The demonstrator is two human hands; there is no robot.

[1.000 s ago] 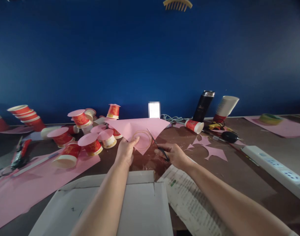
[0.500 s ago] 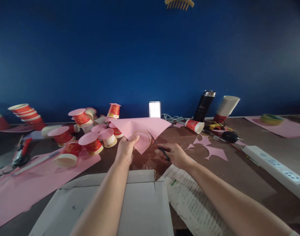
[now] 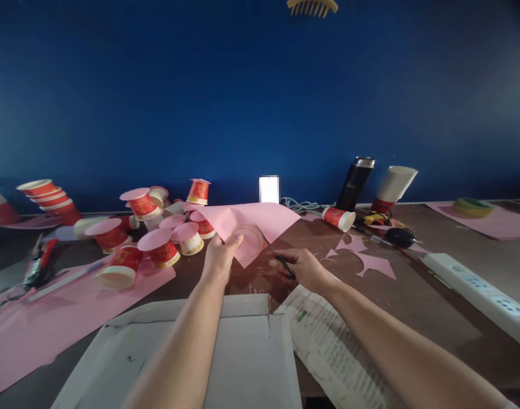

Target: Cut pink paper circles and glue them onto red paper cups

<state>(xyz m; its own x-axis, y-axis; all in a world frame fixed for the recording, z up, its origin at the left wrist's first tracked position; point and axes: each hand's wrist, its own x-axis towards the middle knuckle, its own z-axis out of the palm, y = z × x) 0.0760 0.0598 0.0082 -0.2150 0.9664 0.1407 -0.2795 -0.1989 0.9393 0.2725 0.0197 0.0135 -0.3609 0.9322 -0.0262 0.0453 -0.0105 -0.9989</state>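
Tiny print covers a sheet (image 3: pixel 328 341) at five o'clock, too blurred to read, and a dark flask (image 3: pixel 351 190) between two and three o'clock bears faint, illegible marks. At the dial's centre, pink paper (image 3: pixel 260 218) shows a tan ring and a corner pointing to six; the left hand (image 3: pixel 219 260) pinches it between its fingers, while the right hand (image 3: pixel 304 268) grips black scissors (image 3: pixel 287 265) at its four-o'clock edge. Red cups (image 3: pixel 169 253) crowd nine o'clock on the brown surface (image 3: pixel 425 307), below a blue wall (image 3: pixel 178 102).
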